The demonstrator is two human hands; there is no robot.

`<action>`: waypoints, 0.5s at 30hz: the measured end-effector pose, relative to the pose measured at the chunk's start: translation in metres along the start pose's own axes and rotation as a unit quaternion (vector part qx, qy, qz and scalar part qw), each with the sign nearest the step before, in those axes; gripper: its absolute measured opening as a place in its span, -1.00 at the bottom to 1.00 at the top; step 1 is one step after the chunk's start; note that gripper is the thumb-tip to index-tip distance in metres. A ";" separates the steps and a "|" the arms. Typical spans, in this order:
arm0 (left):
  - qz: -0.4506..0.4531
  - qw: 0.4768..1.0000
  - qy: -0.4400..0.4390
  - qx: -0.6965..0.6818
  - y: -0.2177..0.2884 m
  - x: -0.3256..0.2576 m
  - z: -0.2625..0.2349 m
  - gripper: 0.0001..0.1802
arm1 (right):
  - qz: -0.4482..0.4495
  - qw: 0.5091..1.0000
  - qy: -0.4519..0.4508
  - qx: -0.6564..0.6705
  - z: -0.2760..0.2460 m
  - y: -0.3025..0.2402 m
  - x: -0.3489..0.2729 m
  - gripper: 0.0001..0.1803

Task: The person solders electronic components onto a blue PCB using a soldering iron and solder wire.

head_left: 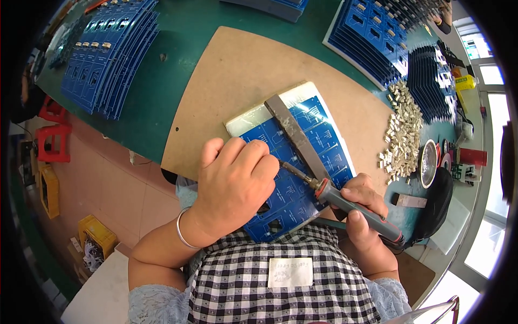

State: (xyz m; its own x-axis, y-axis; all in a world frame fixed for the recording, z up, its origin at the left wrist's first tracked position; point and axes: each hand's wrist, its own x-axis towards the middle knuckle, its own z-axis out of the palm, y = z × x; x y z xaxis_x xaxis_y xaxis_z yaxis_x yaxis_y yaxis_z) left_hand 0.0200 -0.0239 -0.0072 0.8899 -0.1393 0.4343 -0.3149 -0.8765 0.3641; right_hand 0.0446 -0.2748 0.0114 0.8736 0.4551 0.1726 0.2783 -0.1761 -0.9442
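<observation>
My right hand (368, 243) grips a grey and red soldering iron (359, 208), its metal tip slanting up and left over a blue circuit board panel (288, 197). Close to that tip, my left hand (234, 183) has its fingers curled in a pinch over the panel's left part; what they hold, if anything, is hidden. Under the panel lies a pale foam pad (248, 123). A dark, worn flat bar (297, 135) rests diagonally across the panel, its lower end by the iron's handle.
Beneath the pad is a brown board (216, 97) on the green table. Stacks of blue circuit boards stand at left (108, 59) and far right (367, 32). Small metal parts (402, 129) lie heaped at right, near a round bowl (428, 163). Red stools (54, 141) stand at left.
</observation>
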 end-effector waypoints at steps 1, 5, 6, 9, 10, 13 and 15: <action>-0.002 1.000 -0.007 0.001 0.000 0.000 0.000 -0.80 | 0.002 1.000 0.000 0.002 0.000 0.000 0.001 -0.67; -0.006 1.000 -0.020 0.001 -0.004 0.003 -0.002 -0.81 | 0.014 1.000 -0.004 -0.001 0.000 -0.003 0.003 -0.66; -0.006 1.000 -0.020 0.000 -0.006 0.004 -0.003 -0.81 | 0.014 1.000 -0.004 -0.002 0.000 -0.003 0.004 -0.66; -0.029 0.998 -0.001 -0.053 -0.016 0.004 -0.017 -0.86 | 0.002 1.000 -0.010 -0.009 -0.001 -0.003 0.010 -0.65; -0.029 0.998 0.000 -0.052 -0.017 0.003 -0.021 -0.86 | -0.010 1.000 -0.004 -0.001 -0.002 -0.003 0.012 -0.64; -0.072 0.994 -0.018 -0.075 -0.018 0.000 -0.033 -0.88 | -0.015 1.000 0.006 0.016 -0.002 -0.007 0.017 -0.62; -0.096 0.992 -0.006 -0.084 -0.015 -0.002 -0.028 -0.86 | -0.010 1.000 -0.006 0.021 -0.003 -0.008 0.021 -0.62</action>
State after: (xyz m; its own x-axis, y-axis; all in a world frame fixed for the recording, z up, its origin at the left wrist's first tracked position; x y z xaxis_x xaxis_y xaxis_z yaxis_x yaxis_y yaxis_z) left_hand 0.0142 0.0024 0.0095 0.9421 0.0168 0.3350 -0.1890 -0.7984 0.5717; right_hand 0.0621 -0.2662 0.0236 0.8628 0.4691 0.1885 0.2787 -0.1303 -0.9515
